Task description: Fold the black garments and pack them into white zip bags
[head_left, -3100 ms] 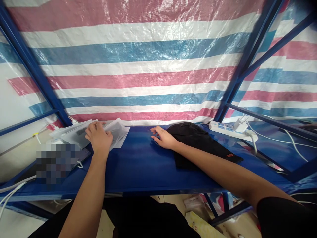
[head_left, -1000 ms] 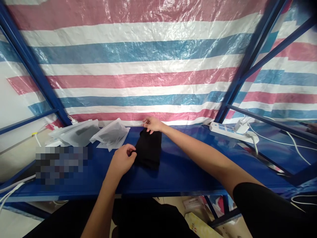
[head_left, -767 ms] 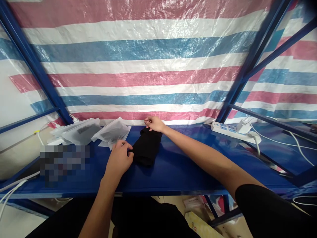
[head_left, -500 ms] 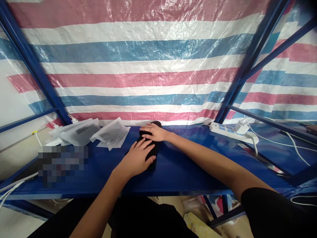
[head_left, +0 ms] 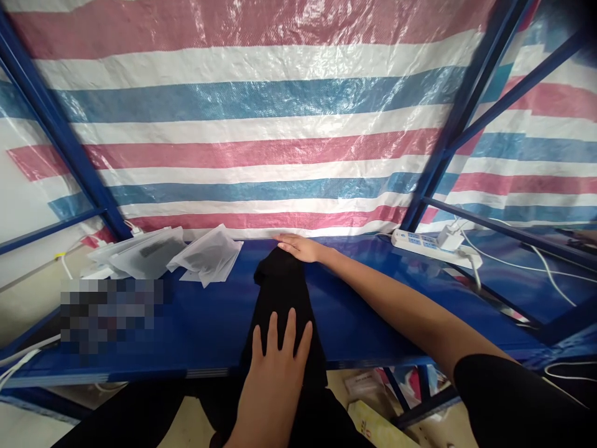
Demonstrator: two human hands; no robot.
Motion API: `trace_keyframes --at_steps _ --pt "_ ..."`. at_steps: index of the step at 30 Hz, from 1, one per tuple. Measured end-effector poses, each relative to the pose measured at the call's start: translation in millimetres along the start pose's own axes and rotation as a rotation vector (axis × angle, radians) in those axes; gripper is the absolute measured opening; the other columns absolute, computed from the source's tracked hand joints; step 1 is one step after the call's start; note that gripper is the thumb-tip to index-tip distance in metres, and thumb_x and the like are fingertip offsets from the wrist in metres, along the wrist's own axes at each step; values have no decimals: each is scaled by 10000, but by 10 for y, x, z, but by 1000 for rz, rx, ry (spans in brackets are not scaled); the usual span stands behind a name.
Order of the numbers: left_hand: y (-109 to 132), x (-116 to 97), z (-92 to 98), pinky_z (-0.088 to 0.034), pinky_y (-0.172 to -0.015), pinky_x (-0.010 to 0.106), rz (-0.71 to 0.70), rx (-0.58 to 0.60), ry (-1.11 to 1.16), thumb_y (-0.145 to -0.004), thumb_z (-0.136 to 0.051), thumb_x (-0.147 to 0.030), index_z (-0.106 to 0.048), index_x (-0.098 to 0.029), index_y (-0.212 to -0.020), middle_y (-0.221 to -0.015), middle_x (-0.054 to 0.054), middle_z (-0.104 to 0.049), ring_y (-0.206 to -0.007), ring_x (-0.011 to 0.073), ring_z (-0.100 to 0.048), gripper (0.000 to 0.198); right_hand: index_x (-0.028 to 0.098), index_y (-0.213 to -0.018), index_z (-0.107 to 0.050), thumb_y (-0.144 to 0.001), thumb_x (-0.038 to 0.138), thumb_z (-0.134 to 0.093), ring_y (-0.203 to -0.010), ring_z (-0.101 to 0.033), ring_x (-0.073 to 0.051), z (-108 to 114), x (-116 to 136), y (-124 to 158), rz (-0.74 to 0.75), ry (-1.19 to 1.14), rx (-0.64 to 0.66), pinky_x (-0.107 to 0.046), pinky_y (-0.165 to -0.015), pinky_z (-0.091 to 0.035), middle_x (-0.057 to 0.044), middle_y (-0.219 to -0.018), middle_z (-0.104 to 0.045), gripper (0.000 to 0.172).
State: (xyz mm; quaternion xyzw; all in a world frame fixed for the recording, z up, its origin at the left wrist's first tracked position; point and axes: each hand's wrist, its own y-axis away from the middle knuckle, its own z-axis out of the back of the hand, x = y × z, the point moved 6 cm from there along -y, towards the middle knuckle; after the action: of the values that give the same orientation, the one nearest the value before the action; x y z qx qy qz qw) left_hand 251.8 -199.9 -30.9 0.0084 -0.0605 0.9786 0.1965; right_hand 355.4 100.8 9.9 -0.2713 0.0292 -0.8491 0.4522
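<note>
A long black garment (head_left: 282,298) lies stretched out on the blue counter (head_left: 373,311), running from near the back edge to the front edge, where its near end hangs over. The left hand (head_left: 278,354) comes up from the bottom of the view with its forearm pointing away from the person; it lies flat, palm down, on the near end of the garment at the counter's front edge, four fingers spread and straight, gripping nothing. The right arm reaches in from the lower right, bare from a black sleeve (head_left: 522,404), and crosses the counter on a slant toward the back. The right hand (head_left: 301,247) rests palm down on the far end of the garment, fingers extended and pointing left, close under the striped tarpaulin (head_left: 261,124); it too lies open, pressing rather than clasping. The two hands are well apart, one at each end of the cloth. To the left of the garment, a loose pile of translucent bags (head_left: 205,255) lies on the counter, apart from both hands. At the back right, a white power strip (head_left: 429,241) with a plugged-in adapter and white cables sits near the blue frame upright (head_left: 448,137).
</note>
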Motion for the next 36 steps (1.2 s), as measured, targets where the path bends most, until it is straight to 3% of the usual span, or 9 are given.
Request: trace_keyframes --at_steps 3,7,10,13,17,23,28,31,36 --pt "-31 267 387 -639 -985 539 -154 73 230 -889 -648 -73 -699 -399 -1484 -1550 67 -670 -1312 405 -714 681 267 -1610 -575 -1122 670 -407 -1532 -536 -317 279 57 78 -28 -78 -167 -539 -1315 -360 -95 -1636 -592 655" --pt "-625 926 1031 -615 -943 391 -327 216 668 -895 -781 -342 -841 -388 -1170 -1103 -7 -843 -1033 301 -798 285 223 -1446 -679 -1071 714 -509 -1215 -739 -285 391 153 235 -123 -406 -253 -455 -1034 -612 -119 -1341 -777 640" --pt "-1337 1436 1084 -616 -931 405 -172 154 822 -793 -872 -526 -807 -298 -1232 -1159 43 -833 -1113 343 -774 499 192 -1343 -704 -1046 816 -412 -885 -779 -241 193 252 411 -283 -795 -164 -325 -687 -639 -117 -1061 -814 750" --pt "-1840 1637 720 -608 -980 426 -105 132 903 -758 -907 -519 -728 -268 -1387 -1270 88 -807 -1170 338 -762 700 213 -1207 -736 -1024 850 -412 -832 -779 -216 -54 389 573 -371 -1045 -50 -292 -669 -640 -91 -974 -797 737" --pt "-2036 1681 298 -621 -990 455 -92 -88 903 -774 -901 -487 -672 -240 -1451 -1384 125 -750 -1139 321 -762 756 241 -1180 -707 -878 561 -878 -817 -767 -185 -208 400 649 -399 -1060 -101 -242 -612 -633 -42 -1006 -778 472" --pt "-1789 1547 422 -493 -1188 488 -155 -492 556 -1036 -611 -347 -769 -235 -1262 -1314 91 -753 -1285 287 -666 297 239 -1217 -631 -845 378 -909 -704 -736 -171 -273 278 606 -496 -1068 -221 -236 -480 -608 -25 -955 -753 485" --pt "-1728 1195 336 -438 -1241 464 -324 -224 565 -1136 -430 -447 -757 -278 -1347 -1420 67 -741 -1368 275 -649 424 213 -1153 -617 -906 327 -805 -613 -693 -155 -258 102 564 -613 -1046 -198 -259 -485 -602 -11 -841 -717 330" --pt "-1769 1117 155 -265 -1343 530 -288 -86 538 -1132 -420 -559 -578 -301 -1594 -1691 66 -529 -1603 303 -430 553 228 -1335 -566 -910 370 -813 -624 -700 -195 -61 -131 586 -644 -698 -304 -315 -512 -606 -12 -862 -717 512" --pt "-1820 1112 33 -133 -1368 588 -267 -40 519 -1122 -383 -663 -434 -339 -1695 -1788 54 -370 -1692 310 -238 660 222 -1327 -666 -950 374 -769 -1046 -732 -297 351 18 628 -308 10 -552 -490 -1001 -610 -97 -1103 -746 420"
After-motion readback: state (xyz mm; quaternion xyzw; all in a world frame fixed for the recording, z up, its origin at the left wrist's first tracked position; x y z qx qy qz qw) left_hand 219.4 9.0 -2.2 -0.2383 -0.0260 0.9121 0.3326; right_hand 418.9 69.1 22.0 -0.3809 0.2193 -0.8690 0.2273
